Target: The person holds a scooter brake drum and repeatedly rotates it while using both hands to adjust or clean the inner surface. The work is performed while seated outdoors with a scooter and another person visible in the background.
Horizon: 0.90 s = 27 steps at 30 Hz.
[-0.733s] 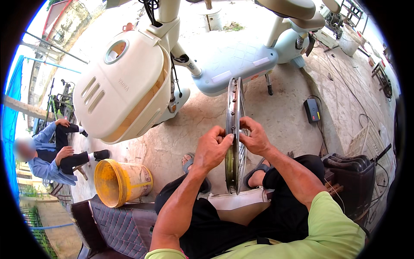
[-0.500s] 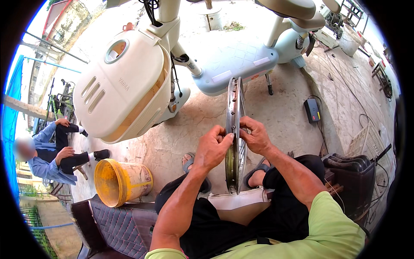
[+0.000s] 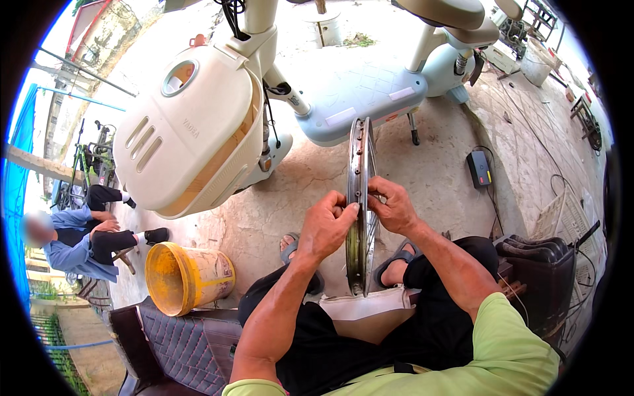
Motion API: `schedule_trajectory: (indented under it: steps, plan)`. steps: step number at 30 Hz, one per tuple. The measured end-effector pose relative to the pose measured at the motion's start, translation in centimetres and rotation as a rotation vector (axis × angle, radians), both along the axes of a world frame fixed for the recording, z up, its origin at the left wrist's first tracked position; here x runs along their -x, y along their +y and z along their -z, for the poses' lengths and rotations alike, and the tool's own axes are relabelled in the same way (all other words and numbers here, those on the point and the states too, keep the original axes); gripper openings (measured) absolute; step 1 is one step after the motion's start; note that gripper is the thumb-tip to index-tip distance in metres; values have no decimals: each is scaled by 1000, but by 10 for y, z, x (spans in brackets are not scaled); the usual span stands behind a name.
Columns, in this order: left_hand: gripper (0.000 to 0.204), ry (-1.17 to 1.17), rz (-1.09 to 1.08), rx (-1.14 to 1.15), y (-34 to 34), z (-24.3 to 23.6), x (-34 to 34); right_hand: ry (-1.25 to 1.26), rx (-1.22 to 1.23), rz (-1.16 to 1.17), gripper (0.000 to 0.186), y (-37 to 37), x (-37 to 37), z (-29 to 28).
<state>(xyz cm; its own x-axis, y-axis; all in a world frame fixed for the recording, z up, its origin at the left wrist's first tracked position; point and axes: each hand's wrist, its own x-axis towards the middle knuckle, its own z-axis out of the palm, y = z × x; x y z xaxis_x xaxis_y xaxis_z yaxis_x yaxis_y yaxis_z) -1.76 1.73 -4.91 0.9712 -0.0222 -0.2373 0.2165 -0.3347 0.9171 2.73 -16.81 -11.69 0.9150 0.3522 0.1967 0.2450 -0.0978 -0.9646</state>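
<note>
A spoked metal wheel rim (image 3: 357,261) stands on edge between my knees, its narrow outer face with spoke holes turned toward me. Its lower end rests at a pale cloth (image 3: 370,303) across my lap. My left hand (image 3: 328,223) is closed at the rim's left side, with the thumb pressed on the edge. Fingers curled, my right hand (image 3: 395,207) grips the right side by the spokes, a little higher. Its fingertips are partly hidden behind the rim, so any small part between them cannot be made out.
A cream and light blue electric scooter (image 3: 360,99) stands ahead, its big front basket (image 3: 188,132) at left. A yellow bucket (image 3: 168,280) lies tipped near my left leg. A black charger box (image 3: 478,169) with a cable sits at right. Another person (image 3: 79,237) sits far left.
My hands and the rim stay almost in place. The seated person at the left has brought their raised hand down toward the other one.
</note>
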Motion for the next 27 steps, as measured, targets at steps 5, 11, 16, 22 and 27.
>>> schedule_trajectory:
  steps: [5, 11, 16, 22, 27]
  plan:
    - [21, -7, -4, -7, 0, 1, 1, 0, -27, 15, 14, 3, 1, -5]
    - [19, -9, 9, 3, -2, -2, 1, 38, -87, 12, 18, 3, 2, 0]
    - [19, 8, 3, 5, 0, -2, 1, -83, 95, -43, 23, -3, -3, 0]
    - [20, -14, 16, -10, -2, 0, 1, 43, -105, 15, 20, 3, 2, 1]
    - [20, -8, 22, -55, 0, -3, 1, -15, -6, -22, 18, 0, 1, -4]
